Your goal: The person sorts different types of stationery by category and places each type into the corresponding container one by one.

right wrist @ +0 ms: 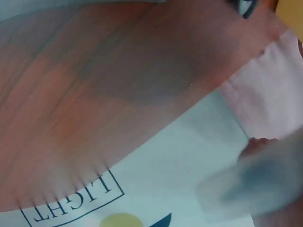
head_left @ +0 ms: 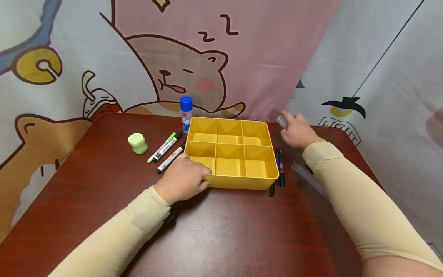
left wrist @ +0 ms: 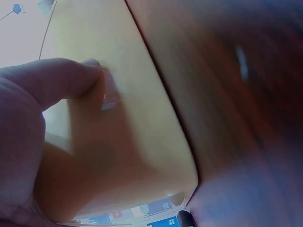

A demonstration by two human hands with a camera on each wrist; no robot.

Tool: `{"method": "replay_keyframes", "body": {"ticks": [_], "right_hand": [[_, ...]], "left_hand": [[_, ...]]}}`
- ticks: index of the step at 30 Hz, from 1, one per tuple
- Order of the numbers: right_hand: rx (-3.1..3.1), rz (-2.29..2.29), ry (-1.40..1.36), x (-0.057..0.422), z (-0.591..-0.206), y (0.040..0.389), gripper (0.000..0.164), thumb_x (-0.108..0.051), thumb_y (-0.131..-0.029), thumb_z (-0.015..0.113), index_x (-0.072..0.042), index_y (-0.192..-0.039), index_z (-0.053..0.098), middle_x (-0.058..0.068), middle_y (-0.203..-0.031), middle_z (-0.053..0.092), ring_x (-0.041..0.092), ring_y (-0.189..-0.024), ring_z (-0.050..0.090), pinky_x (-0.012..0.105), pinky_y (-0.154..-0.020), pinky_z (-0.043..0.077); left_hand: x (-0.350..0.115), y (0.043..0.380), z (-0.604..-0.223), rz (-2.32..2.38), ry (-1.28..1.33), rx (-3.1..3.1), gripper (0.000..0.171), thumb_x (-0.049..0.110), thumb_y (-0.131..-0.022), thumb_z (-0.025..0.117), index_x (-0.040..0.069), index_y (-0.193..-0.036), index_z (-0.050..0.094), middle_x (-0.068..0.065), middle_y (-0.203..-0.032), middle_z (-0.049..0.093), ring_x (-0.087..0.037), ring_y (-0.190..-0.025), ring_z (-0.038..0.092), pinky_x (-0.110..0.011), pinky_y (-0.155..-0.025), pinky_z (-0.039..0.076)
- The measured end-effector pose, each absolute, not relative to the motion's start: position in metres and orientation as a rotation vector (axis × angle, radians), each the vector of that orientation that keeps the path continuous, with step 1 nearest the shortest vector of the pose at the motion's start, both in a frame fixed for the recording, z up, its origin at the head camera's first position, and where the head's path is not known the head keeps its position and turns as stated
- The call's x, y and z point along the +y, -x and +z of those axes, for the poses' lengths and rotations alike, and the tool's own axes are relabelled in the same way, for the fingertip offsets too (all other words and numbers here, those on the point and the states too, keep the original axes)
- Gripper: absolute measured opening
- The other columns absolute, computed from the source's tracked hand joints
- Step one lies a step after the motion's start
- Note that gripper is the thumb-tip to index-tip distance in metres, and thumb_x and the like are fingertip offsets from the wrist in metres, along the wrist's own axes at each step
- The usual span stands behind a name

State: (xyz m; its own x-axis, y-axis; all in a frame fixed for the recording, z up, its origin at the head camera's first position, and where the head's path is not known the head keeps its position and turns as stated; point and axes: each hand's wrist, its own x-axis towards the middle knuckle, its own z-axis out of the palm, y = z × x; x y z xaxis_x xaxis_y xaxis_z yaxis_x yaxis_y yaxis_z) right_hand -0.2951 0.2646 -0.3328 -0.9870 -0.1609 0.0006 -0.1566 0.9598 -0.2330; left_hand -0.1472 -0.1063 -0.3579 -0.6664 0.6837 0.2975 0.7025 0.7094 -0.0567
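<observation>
My left hand (head_left: 183, 179) grips the near left corner of a yellow divided box (head_left: 238, 182), fingers over the rim. In the left wrist view its thumb (left wrist: 71, 82) presses the box's outer wall (left wrist: 128, 137). The box's compartments show bare bottoms. Beyond the box's right side, my right hand (head_left: 299, 130) is raised near the table's far edge. It holds a small translucent whitish piece (head_left: 282, 121), which is blurred in the right wrist view with a grey-blue patch; I cannot tell its kind.
Left of the box lie several markers (head_left: 169, 158), a light green waisted object (head_left: 137, 144) and an upright blue-capped glue stick (head_left: 186, 111). Several dark pens (head_left: 281, 169) lie along its right side. A clear ruler (head_left: 308, 177) lies under my right forearm. A printed cloth (head_left: 270, 57) hangs behind the table.
</observation>
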Motion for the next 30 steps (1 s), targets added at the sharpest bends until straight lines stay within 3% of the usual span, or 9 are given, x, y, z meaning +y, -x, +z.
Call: {"method": "replay_keyframes", "body": {"ticks": [21,30], "right_hand": [[3.167,-0.419,0.416,0.234,-0.302,0.285,0.063,-0.019,-0.085,0.038,-0.018,-0.146,0.022,0.023,-0.122,0.039,0.034,-0.095,0.043,0.056,-0.080,0.041],[3.177,-0.491,0.496,0.211,-0.289,0.280,0.063,-0.017,-0.086,0.039,-0.022,-0.147,0.021,0.021,-0.126,0.039,0.033,-0.096,0.041,0.054,-0.082,0.041]], "left_hand": [[-0.106,0.148,-0.362,-0.082,1.081,-2.624,0.027,0.039,-0.078,0.068,0.029,-0.063,0.048,0.013,-0.055,0.045,-0.004,-0.055,0.047,-0.039,-0.062,0.030],[-0.106,0.146,-0.360,-0.071,1.070,-2.645,0.027,0.038,-0.078,0.068,0.029,-0.063,0.048,0.013,-0.055,0.045,-0.004,-0.055,0.047,-0.039,-0.063,0.030]]}}
